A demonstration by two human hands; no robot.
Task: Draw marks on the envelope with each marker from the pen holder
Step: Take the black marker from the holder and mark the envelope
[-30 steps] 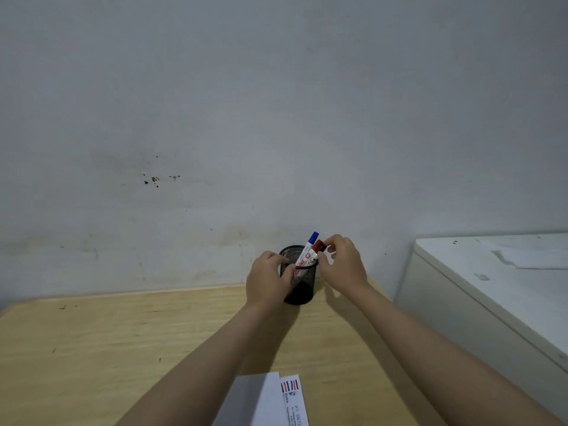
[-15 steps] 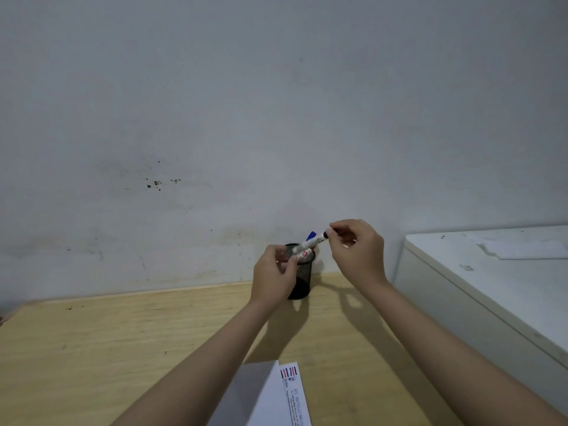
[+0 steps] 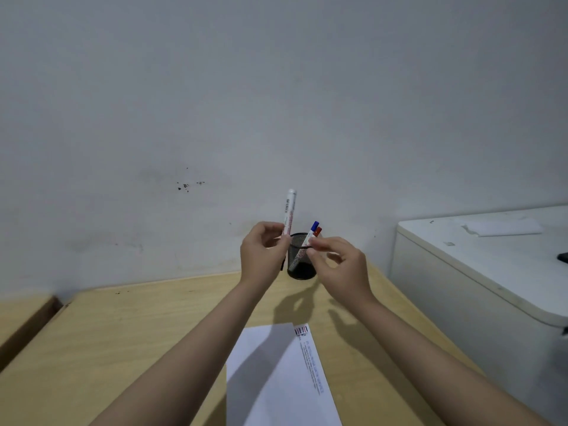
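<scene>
White marker (image 3: 289,214) gripped upright by left hand (image 3: 263,256), lifted clear of holder (image 3: 301,256), likely for uncapping. Right hand (image 3: 339,265) loosely curled, contents unclear. Blue and red markers (image 3: 313,232) left in holder. Envelope (image 3: 276,379) laid near, within reach.

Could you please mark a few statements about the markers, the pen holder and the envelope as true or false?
1. The left hand holds a white marker upright. True.
2. The pen holder is empty. False: a blue-capped marker and a red-capped marker stand in it.
3. The envelope lies on the wooden desk, nearer the person than the holder. True.
4. The right hand presses on the envelope. False: it is raised beside the holder.
</scene>
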